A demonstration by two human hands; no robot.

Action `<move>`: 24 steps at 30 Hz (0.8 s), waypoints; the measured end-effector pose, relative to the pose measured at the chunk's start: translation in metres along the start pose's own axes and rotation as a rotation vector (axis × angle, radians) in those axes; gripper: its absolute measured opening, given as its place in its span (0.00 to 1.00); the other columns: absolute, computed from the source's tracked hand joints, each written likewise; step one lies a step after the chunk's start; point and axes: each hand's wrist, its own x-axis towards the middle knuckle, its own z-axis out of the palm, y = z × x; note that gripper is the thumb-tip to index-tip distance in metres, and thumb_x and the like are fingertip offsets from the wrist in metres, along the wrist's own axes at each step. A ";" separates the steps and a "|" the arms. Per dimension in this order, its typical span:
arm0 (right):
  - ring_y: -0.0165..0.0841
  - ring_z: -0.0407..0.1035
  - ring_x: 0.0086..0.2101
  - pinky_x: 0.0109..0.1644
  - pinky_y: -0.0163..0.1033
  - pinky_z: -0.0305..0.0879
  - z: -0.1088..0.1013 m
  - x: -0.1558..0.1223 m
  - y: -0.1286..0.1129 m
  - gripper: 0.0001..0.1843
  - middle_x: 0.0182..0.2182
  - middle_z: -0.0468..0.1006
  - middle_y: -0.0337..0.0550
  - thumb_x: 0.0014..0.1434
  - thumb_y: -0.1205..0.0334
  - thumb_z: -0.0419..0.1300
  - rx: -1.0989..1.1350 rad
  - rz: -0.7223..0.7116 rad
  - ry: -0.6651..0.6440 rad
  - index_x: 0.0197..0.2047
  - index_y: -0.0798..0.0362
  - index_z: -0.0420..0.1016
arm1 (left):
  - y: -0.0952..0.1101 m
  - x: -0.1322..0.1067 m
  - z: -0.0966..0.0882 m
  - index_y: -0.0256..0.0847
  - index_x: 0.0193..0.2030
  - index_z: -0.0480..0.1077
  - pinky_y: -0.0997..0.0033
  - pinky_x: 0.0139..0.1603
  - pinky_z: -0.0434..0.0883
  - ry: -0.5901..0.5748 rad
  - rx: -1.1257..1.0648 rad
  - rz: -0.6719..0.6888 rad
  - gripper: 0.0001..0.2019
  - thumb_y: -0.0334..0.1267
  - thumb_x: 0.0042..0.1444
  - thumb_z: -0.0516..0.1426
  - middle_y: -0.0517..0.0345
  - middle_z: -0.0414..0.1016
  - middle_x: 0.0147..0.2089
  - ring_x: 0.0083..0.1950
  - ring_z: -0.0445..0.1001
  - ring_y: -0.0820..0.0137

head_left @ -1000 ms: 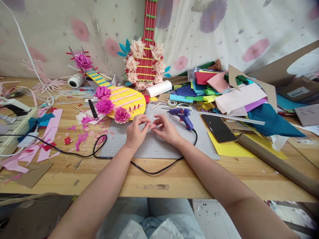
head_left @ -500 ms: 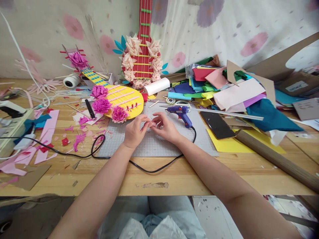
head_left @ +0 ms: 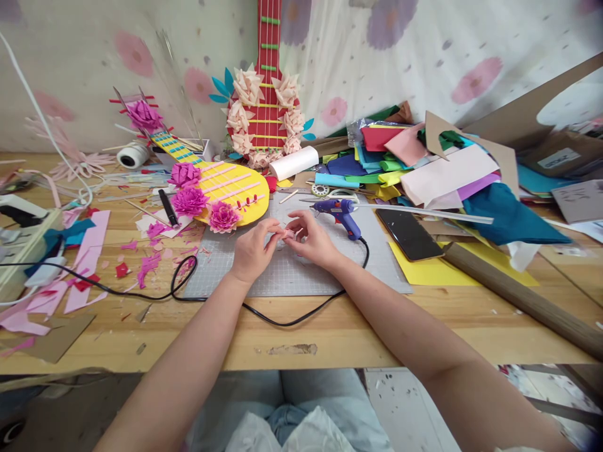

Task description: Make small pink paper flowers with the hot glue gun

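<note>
Over the grey cutting mat (head_left: 221, 270), the fingertips of both hands meet. My left hand (head_left: 254, 250) is closed in a pinch, thumb against forefinger. My right hand (head_left: 311, 242) pinches too, its fingers curled and touching the left fingertips. A hint of pale pink shows between them, but the thing is too small and covered to name. Just right of my right hand lies a blue glue gun (head_left: 340, 213) with its black cord (head_left: 292, 324) looping in front of the mat. Behind my left hand rests a yellow paper guitar (head_left: 245, 194) with magenta paper flowers (head_left: 224, 216).
A red guitar (head_left: 268, 119) with peach flowers stands against the curtain. Coloured paper and felt (head_left: 353, 164) pile up behind right. A phone (head_left: 409, 233) lies on yellow paper beside a brown tube (head_left: 509, 292). Pink scraps (head_left: 149, 269) and a power strip (head_left: 28, 251) are at left.
My hands stay pinched together in nearly the same place, with only slight finger movement. The whole view has shifted a little. Nothing on the table has visibly moved.
</note>
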 end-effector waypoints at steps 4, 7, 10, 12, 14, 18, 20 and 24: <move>0.29 0.69 0.28 0.33 0.37 0.68 -0.001 0.000 -0.001 0.23 0.37 0.77 0.42 0.52 0.58 0.59 0.017 0.008 0.005 0.50 0.50 0.58 | 0.001 -0.001 0.000 0.44 0.48 0.62 0.70 0.47 0.71 -0.010 -0.012 0.013 0.11 0.34 0.58 0.54 0.59 0.80 0.40 0.44 0.78 0.70; 0.29 0.69 0.27 0.33 0.37 0.68 -0.001 0.000 -0.003 0.23 0.37 0.77 0.42 0.52 0.59 0.60 0.010 0.013 0.011 0.50 0.50 0.58 | 0.003 -0.001 -0.002 0.44 0.49 0.60 0.69 0.48 0.71 -0.015 0.005 0.028 0.17 0.28 0.54 0.54 0.58 0.79 0.41 0.45 0.78 0.70; 0.29 0.70 0.28 0.34 0.37 0.69 -0.001 0.000 -0.003 0.23 0.37 0.77 0.41 0.52 0.60 0.60 -0.011 0.010 0.018 0.50 0.49 0.58 | 0.005 -0.002 -0.003 0.42 0.50 0.57 0.66 0.50 0.71 0.021 -0.037 0.019 0.23 0.25 0.46 0.54 0.56 0.78 0.43 0.46 0.77 0.68; 0.29 0.70 0.29 0.34 0.37 0.69 -0.001 0.000 -0.002 0.23 0.38 0.77 0.41 0.52 0.61 0.60 -0.029 0.007 0.014 0.51 0.49 0.58 | 0.006 -0.003 -0.003 0.42 0.49 0.56 0.64 0.51 0.71 0.058 -0.095 -0.017 0.24 0.25 0.44 0.54 0.55 0.77 0.42 0.46 0.76 0.67; 0.30 0.71 0.29 0.34 0.38 0.69 0.000 0.000 -0.001 0.24 0.39 0.77 0.41 0.52 0.62 0.59 -0.050 -0.001 0.008 0.51 0.48 0.57 | 0.006 -0.003 -0.003 0.42 0.49 0.56 0.62 0.52 0.70 0.075 -0.138 -0.067 0.22 0.26 0.45 0.53 0.55 0.76 0.42 0.46 0.76 0.67; 0.31 0.71 0.31 0.34 0.38 0.69 0.002 0.000 0.001 0.23 0.39 0.77 0.43 0.53 0.62 0.58 -0.102 -0.054 0.031 0.52 0.49 0.58 | 0.009 -0.001 0.002 0.43 0.45 0.57 0.63 0.51 0.69 0.124 -0.140 -0.192 0.16 0.32 0.50 0.56 0.58 0.77 0.37 0.43 0.77 0.68; 0.32 0.71 0.33 0.35 0.39 0.69 0.003 0.000 0.001 0.22 0.39 0.76 0.43 0.54 0.62 0.58 -0.135 -0.088 0.039 0.52 0.48 0.58 | 0.010 0.000 0.004 0.44 0.44 0.58 0.63 0.51 0.70 0.149 -0.147 -0.276 0.15 0.34 0.51 0.59 0.59 0.78 0.35 0.42 0.77 0.68; 0.34 0.72 0.36 0.37 0.40 0.69 0.005 0.000 0.001 0.22 0.40 0.76 0.44 0.56 0.62 0.57 -0.192 -0.120 0.039 0.53 0.48 0.58 | 0.011 0.001 0.007 0.44 0.43 0.58 0.63 0.50 0.70 0.137 -0.194 -0.360 0.18 0.35 0.49 0.61 0.60 0.78 0.35 0.41 0.78 0.69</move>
